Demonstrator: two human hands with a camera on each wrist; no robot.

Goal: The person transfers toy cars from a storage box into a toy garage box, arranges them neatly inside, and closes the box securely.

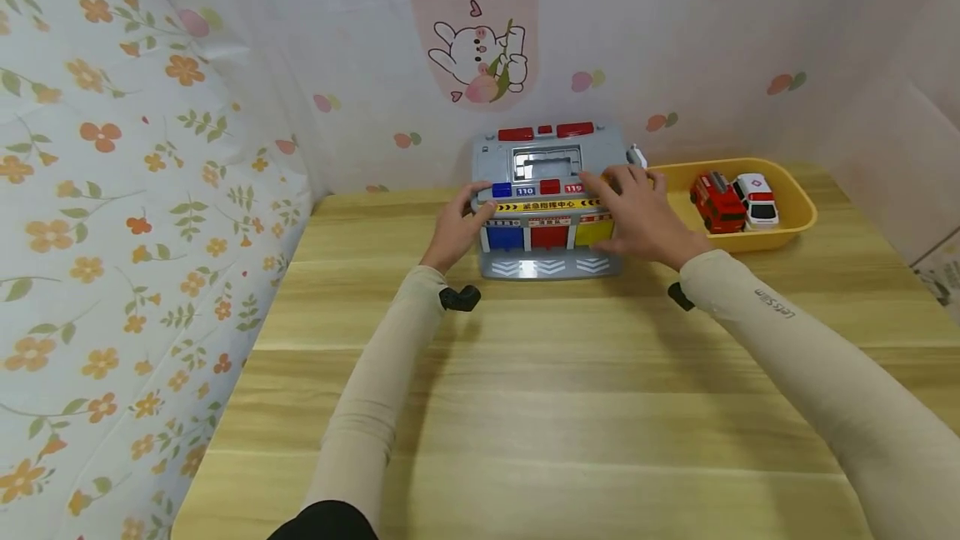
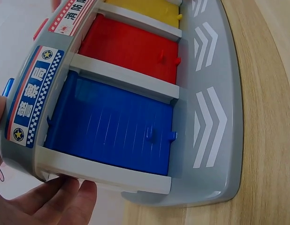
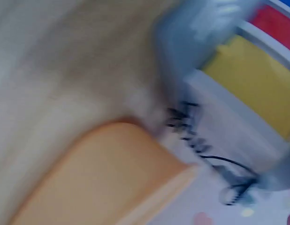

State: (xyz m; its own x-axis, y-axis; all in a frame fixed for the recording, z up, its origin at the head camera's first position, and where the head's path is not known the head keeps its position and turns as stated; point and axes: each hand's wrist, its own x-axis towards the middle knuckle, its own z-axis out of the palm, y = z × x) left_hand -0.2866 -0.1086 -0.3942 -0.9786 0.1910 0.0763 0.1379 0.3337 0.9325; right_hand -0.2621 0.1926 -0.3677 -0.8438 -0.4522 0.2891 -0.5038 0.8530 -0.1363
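While our left hand [image 1: 453, 232] pinches the left end of a grey plastic toy garage with a yellow banner [image 1: 550, 205], its thumb lies on the near edge of the roof and its other fingers bend round the side wall. Our right hand [image 1: 647, 215] grips the right end, fingers spread over the roof and thumb low on the front; the right wrist view is too blurred to show those fingertips.

Between the hands, the garage faces us at the far side of the table, with a blue ribbed plastic door [image 1: 506, 237], a red one and a yellow one, all lowered, above a grey ramp with white chevrons [image 1: 551, 267].

We judge this step to be steadying or placing the garage. The next move, we think, calls for even pressure at both ends, keeping it square, with the right hand minding what sits beside it.

That is a yellow oblong plastic basket [image 1: 807, 213], holding a red toy fire engine [image 1: 718, 205] and a white toy car with a red-marked roof [image 1: 759, 202]. Beneath everything runs a pale wood-grained table [image 1: 570, 407].
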